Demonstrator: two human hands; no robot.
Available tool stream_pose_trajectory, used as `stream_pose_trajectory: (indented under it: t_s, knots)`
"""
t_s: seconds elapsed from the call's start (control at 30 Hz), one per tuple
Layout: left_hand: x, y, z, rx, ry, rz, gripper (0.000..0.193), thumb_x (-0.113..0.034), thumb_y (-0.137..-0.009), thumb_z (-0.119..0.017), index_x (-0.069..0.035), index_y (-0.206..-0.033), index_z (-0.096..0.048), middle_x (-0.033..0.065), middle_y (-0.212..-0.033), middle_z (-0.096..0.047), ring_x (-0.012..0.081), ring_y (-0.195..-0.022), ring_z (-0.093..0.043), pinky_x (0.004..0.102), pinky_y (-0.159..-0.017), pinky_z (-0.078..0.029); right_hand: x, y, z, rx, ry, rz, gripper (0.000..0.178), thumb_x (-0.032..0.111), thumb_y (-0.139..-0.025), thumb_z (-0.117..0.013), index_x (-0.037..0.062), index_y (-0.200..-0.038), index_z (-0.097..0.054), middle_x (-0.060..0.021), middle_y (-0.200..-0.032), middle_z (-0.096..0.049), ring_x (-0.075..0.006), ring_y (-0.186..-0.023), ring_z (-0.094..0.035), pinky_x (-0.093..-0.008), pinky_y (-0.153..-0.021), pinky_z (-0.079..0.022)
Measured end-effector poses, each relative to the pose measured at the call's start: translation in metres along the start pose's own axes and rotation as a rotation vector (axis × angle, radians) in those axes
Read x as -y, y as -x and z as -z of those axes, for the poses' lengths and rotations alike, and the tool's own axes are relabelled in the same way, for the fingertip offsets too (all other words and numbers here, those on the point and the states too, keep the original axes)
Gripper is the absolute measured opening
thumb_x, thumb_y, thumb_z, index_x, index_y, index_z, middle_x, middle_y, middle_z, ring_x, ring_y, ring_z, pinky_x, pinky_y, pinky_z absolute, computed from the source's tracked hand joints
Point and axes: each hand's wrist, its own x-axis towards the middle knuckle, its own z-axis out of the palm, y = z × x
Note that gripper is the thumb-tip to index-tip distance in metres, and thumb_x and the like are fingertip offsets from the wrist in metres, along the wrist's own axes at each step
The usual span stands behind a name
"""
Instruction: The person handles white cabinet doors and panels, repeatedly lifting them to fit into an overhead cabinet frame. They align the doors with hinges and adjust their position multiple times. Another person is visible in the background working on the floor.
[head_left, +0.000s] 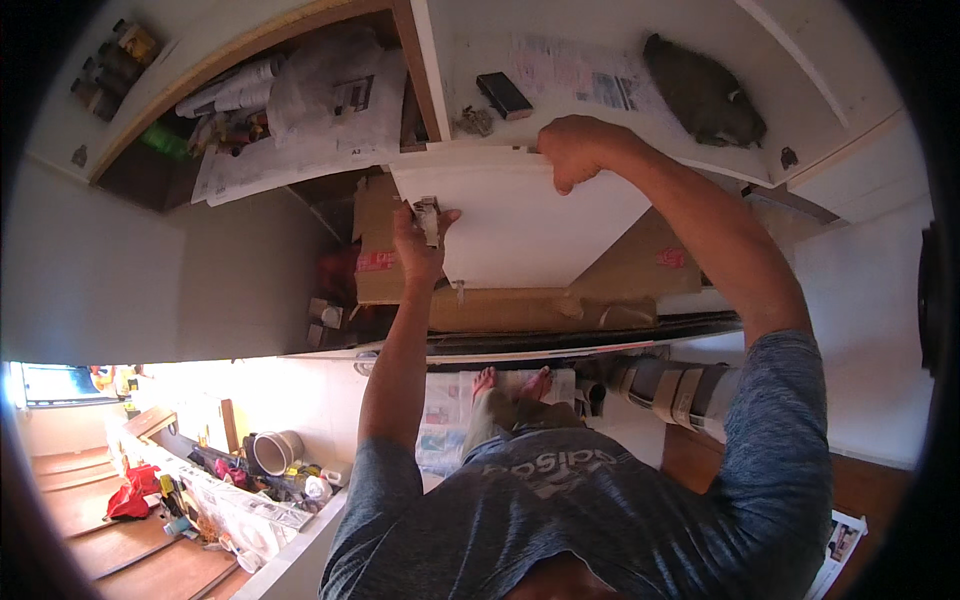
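A white cabinet door panel lies tilted at the front of the cabinet, below the shelf edge. My left hand is closed around its left side, with thumb and fingers on either side of a metal hinge. A second small hinge shows at the panel's lower edge. My right hand is closed at the panel's far edge, by the shelf lip; its fingertips are curled out of sight, so what they grip is hidden.
On the shelf lie a dark box, a crumpled scrap and a dark grey bag. Papers hang from the left compartment. Cardboard sits below the panel. Tools and a bucket stand lower left.
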Motion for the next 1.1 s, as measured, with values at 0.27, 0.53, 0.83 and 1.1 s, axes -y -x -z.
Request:
stream_pose_trajectory:
  t_s: [0.27, 0.53, 0.83, 1.1]
  knots:
    - [-0.005, -0.019, -0.021, -0.013, -0.201, 0.019, 0.051, -0.015, -0.071, -0.083, 0.002, -0.106, -0.050, 0.0084, -0.094, -0.062, 0.0155, -0.082, -0.059, 0.0300, -0.074, -0.050, -0.030, -0.009, -0.027, -0.304, -0.045, -0.081, 0.032, 0.012, -0.062, -0.070, 0.0023, -0.092, -0.067, -0.0171, -0.088, -0.066, -0.0331, -0.086, -0.064, -0.0424, -0.074, -0.051]
    - [0.014, -0.039, -0.015, -0.021, -0.341, -0.136, 0.052, -0.025, -0.071, -0.083, 0.002, -0.103, -0.051, 0.0087, -0.091, -0.061, 0.0177, -0.081, -0.059, 0.0320, -0.073, -0.049, -0.020, -0.015, -0.056, -0.679, -0.108, -0.138, 0.029, 0.003, -0.072, -0.058, 0.0017, -0.101, -0.061, -0.0160, -0.099, -0.060, -0.0323, -0.098, -0.058, -0.0419, -0.086, -0.047]
    - [-0.002, -0.041, -0.016, 0.036, -0.409, -0.033, 0.059, -0.018, -0.068, -0.084, 0.001, -0.113, -0.050, 0.0133, -0.101, -0.060, 0.0240, -0.092, -0.061, 0.0346, -0.082, -0.051, -0.018, -0.015, -0.063, -0.760, -0.113, -0.184, 0.042, 0.009, -0.072, -0.062, 0.0004, -0.113, -0.057, -0.0161, -0.103, -0.057, -0.0317, -0.101, -0.055, -0.0403, -0.090, -0.045]
    - [0.052, -0.056, 0.030, -0.010, -0.190, -0.141, 0.044, -0.002, -0.077, -0.065, 0.002, -0.119, -0.053, 0.0139, -0.115, -0.059, 0.0234, -0.105, -0.058, 0.0336, -0.092, -0.046, -0.022, 0.004, -0.056, -0.867, -0.459, -0.215, 0.066, 0.040, -0.077, -0.069, -0.0018, -0.125, -0.050, -0.0203, -0.117, -0.056, -0.0327, -0.112, -0.052, -0.0382, -0.097, -0.041]
